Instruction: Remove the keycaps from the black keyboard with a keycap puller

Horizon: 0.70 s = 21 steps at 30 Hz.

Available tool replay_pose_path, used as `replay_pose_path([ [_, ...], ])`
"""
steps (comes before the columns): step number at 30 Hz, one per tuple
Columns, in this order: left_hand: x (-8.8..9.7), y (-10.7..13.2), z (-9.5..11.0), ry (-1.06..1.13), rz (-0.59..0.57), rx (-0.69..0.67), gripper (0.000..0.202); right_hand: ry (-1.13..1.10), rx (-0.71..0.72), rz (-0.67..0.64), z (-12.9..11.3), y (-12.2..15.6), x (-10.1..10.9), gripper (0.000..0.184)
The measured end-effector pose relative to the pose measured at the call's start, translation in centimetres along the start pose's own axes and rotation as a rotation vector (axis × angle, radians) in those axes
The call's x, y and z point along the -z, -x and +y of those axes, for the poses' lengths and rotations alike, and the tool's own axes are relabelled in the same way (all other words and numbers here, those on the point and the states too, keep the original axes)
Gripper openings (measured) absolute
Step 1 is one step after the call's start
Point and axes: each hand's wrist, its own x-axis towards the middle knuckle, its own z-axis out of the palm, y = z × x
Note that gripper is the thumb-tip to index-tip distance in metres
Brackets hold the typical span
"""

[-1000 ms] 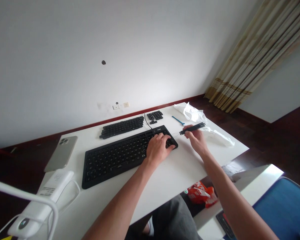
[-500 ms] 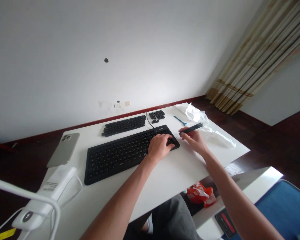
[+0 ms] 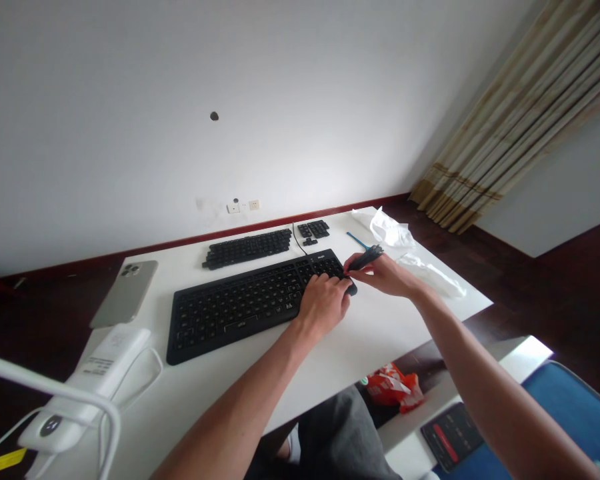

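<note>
A black keyboard [image 3: 240,303] lies on the white table, its keycaps off and its key sockets bare. My left hand [image 3: 325,303] rests on its right end over the number pad, fingers spread and lying on the board. Just right of it, my right hand [image 3: 380,272] is closed on a black brush [image 3: 367,257], bristles pointing up and to the right. The brush's lower end meets the keyboard's right edge near my left fingertips; my fingers partly hide the contact. Behind the keyboard lie a long block of black keycaps [image 3: 249,248] and smaller keycap groups [image 3: 317,229].
A thin blue tool [image 3: 357,241] and crumpled white wrapping [image 3: 393,230] lie at the right. At the left are a phone [image 3: 125,293] and a white power strip [image 3: 87,387] with cables. Below the table are an orange bag [image 3: 395,388] and another phone [image 3: 450,437].
My right hand has moved left with the brush, bringing its lower end to the keyboard's right edge. My left thumb and fingers have drawn closer together on the number pad.
</note>
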Motion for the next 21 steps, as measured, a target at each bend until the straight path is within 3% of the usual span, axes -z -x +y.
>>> replay_pose_path([
  [4, -0.2, 0.3, 0.2, -0.054, -0.028, -0.025, 0.033, 0.167, 0.069, -0.134, -1.2, -0.5, 1.1, 0.021],
  [9, -0.4, 0.3, -0.2, -0.078, -0.046, -0.04, 0.037, 0.145, 0.026, -0.209, -1.3, -0.1, 1.8, 0.026],
  [15, -0.5, 0.5, -0.1, -0.058, -0.033, -0.031, 0.038, -0.029, -0.036, -0.113, -0.8, 1.4, 1.1, 0.033],
  [21, -0.3, 0.5, -0.1, -0.034, -0.049, -0.023, 0.045, -0.333, -0.077, -0.01, 3.1, 2.0, -0.6, 0.029],
])
